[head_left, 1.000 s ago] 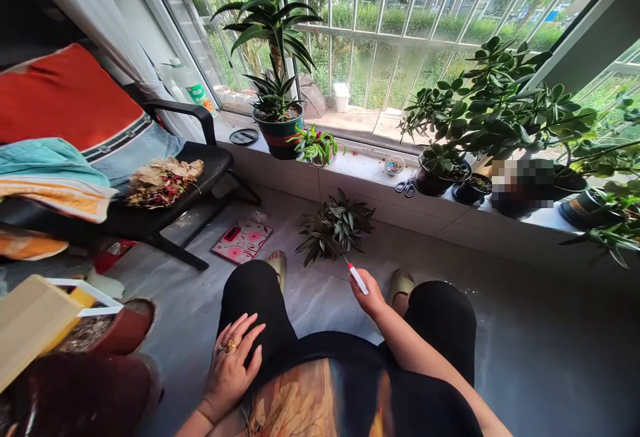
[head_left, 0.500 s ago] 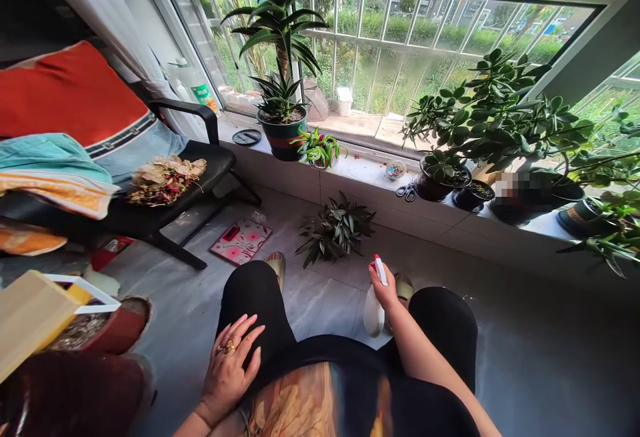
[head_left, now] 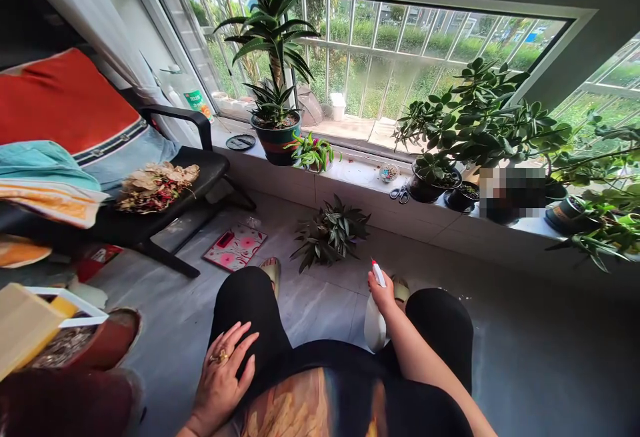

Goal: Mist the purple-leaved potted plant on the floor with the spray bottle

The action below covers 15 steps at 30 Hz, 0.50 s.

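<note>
My right hand (head_left: 384,293) is closed around the neck of a white spray bottle (head_left: 375,323) with a red-tipped nozzle, held upright between my knees. Just beyond the nozzle lies a bunch of dark green leafy plant (head_left: 331,233) on the grey floor tiles. My left hand (head_left: 223,373) rests flat on my left thigh, fingers spread, a ring on one finger, holding nothing.
A window ledge (head_left: 360,173) carries a tall aloe in a dark pot (head_left: 277,140), a small green plant (head_left: 311,151), scissors (head_left: 399,192), a small dish (head_left: 389,171) and jade plants (head_left: 475,123). A black chair (head_left: 170,190) with dried leaves stands at the left. A pink patterned board (head_left: 235,248) lies on the floor.
My right hand has turned the spray bottle from pointing forward to upright and drawn it a little right, toward my right knee. The left hand stays on my thigh.
</note>
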Available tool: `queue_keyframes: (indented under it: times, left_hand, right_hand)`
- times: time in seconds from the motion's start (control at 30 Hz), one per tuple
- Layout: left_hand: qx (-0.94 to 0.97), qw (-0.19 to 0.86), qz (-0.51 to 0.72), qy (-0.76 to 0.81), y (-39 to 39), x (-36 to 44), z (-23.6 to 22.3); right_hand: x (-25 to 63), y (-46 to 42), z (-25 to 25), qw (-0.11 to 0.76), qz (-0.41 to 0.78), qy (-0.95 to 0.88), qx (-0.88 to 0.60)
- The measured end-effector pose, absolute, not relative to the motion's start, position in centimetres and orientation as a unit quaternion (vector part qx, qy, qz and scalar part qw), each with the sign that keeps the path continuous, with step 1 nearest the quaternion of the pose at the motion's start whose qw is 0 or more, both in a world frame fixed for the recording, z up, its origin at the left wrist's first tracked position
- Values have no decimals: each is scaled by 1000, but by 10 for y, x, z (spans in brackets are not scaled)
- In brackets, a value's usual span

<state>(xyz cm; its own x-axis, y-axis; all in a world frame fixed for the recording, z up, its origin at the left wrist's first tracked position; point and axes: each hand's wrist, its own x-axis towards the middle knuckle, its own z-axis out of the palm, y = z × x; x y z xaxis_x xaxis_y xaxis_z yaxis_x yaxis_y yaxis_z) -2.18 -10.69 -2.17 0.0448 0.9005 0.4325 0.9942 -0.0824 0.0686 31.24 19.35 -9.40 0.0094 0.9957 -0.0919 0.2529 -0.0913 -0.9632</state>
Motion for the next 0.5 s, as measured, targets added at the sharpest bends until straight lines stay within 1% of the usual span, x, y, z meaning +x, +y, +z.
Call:
queue_keyframes:
  times: [0.17,0.33,0.5]
  left_hand:
    - [-707,130,-191,-669,-103,-20,-20]
    - [-701,118,-199,-675,-105,-19,-23]
    - [-695,102,-203,-682,-109,-19,-25]
  right_hand:
    - [311,189,-99,397,460,-562,-561]
    - [302,176,-100,373,453,-653,-478]
    - [292,164,-88,349,418,-725,-421]
